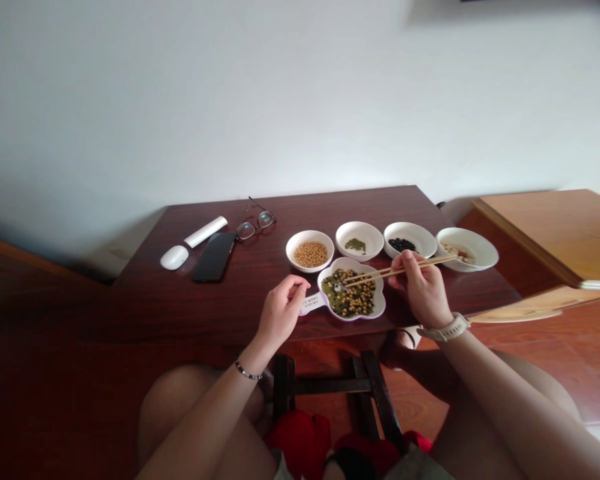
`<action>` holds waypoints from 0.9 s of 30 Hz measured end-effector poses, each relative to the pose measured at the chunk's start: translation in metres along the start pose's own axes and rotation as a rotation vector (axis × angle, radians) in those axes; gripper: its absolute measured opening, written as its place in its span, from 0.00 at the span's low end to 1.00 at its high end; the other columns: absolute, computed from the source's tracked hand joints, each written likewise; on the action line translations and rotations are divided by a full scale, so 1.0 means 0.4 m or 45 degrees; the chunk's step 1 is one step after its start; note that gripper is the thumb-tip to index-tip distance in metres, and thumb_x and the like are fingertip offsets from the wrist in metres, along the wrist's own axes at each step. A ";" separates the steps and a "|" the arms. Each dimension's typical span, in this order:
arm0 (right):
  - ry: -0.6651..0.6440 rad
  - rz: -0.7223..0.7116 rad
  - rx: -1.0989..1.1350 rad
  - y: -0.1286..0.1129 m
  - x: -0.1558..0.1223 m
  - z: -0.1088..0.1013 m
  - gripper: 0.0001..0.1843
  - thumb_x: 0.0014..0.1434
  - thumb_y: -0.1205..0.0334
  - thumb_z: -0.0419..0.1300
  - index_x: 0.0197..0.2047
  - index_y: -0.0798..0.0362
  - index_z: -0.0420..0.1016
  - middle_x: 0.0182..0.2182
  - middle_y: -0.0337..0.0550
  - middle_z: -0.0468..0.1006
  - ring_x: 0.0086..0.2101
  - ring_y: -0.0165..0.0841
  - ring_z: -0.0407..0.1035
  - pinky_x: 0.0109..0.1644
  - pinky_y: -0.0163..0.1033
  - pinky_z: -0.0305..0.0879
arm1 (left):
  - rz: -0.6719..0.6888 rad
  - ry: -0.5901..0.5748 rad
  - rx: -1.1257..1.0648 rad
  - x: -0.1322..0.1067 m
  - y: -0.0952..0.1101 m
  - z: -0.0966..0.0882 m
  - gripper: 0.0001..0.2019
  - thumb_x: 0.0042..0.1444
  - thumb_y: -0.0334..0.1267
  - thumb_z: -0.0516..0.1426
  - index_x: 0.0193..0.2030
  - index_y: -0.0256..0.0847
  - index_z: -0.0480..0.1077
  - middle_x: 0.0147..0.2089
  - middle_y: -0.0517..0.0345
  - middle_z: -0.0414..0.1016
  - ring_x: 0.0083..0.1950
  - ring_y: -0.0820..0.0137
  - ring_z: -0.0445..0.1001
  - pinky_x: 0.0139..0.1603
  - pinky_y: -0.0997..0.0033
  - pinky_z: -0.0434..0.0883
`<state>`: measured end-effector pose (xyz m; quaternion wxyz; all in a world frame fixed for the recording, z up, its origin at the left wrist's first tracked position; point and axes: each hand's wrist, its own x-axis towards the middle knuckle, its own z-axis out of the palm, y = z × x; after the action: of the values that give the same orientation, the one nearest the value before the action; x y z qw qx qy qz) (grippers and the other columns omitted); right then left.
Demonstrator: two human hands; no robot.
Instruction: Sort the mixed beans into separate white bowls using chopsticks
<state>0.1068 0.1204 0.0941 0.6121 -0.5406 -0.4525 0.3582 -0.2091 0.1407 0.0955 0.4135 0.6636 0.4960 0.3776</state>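
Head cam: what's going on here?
A seated person holds bamboo chopsticks in the right hand, tips over a flower-shaped white dish of mixed beans. The left hand sits at the dish's left edge, by its handle. Beyond stand a bowl of soybeans, a bowl of green beans, a bowl of black beans and a fourth bowl with a few pale bits, all on a dark wooden table.

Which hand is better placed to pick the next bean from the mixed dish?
Right, likely: the right hand holds bamboo chopsticks with their tips over the mixed beans. The left hand holds no tool and rests beside the flower-shaped dish.
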 end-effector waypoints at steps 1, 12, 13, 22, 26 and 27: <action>-0.002 0.006 0.008 0.001 0.000 0.002 0.29 0.75 0.32 0.62 0.36 0.48 0.78 0.25 0.41 0.78 0.25 0.33 0.70 0.28 0.38 0.66 | -0.001 0.000 0.001 -0.001 0.001 0.000 0.13 0.75 0.47 0.58 0.47 0.43 0.80 0.41 0.56 0.86 0.35 0.68 0.81 0.31 0.74 0.70; 0.009 0.049 0.073 0.010 0.005 0.013 0.28 0.73 0.32 0.64 0.36 0.48 0.78 0.27 0.42 0.78 0.27 0.34 0.73 0.30 0.38 0.71 | 0.007 -0.002 0.008 -0.004 0.002 -0.002 0.12 0.75 0.46 0.58 0.47 0.43 0.79 0.41 0.55 0.85 0.36 0.67 0.81 0.32 0.74 0.70; 0.005 0.050 0.078 0.010 0.005 0.012 0.27 0.74 0.32 0.64 0.37 0.48 0.78 0.26 0.42 0.78 0.27 0.34 0.72 0.30 0.37 0.71 | 0.007 -0.001 0.008 -0.004 0.003 -0.002 0.12 0.75 0.46 0.58 0.47 0.43 0.79 0.41 0.55 0.85 0.36 0.67 0.80 0.32 0.74 0.70; 0.040 0.063 0.058 0.019 0.004 -0.007 0.27 0.72 0.32 0.66 0.36 0.48 0.80 0.26 0.43 0.79 0.26 0.34 0.72 0.29 0.38 0.70 | 0.020 0.006 -0.004 -0.005 0.005 -0.003 0.12 0.75 0.46 0.58 0.47 0.43 0.79 0.44 0.54 0.86 0.37 0.67 0.81 0.32 0.74 0.70; 0.050 0.058 0.056 0.024 0.007 -0.008 0.27 0.73 0.32 0.65 0.36 0.48 0.80 0.28 0.44 0.81 0.26 0.35 0.73 0.30 0.38 0.73 | 0.015 0.010 -0.004 -0.005 0.005 -0.003 0.12 0.75 0.47 0.58 0.47 0.43 0.79 0.43 0.54 0.85 0.36 0.67 0.80 0.32 0.73 0.70; 0.054 0.061 0.063 0.025 0.008 -0.008 0.27 0.73 0.32 0.65 0.36 0.48 0.80 0.28 0.44 0.81 0.27 0.34 0.73 0.30 0.38 0.73 | 0.018 0.010 -0.005 -0.004 0.004 -0.002 0.13 0.75 0.47 0.58 0.47 0.43 0.79 0.44 0.54 0.86 0.36 0.67 0.80 0.32 0.73 0.70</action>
<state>0.1113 0.1238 0.0847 0.6260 -0.5435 -0.4172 0.3723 -0.2098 0.1388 0.0974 0.4103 0.6647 0.4921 0.3842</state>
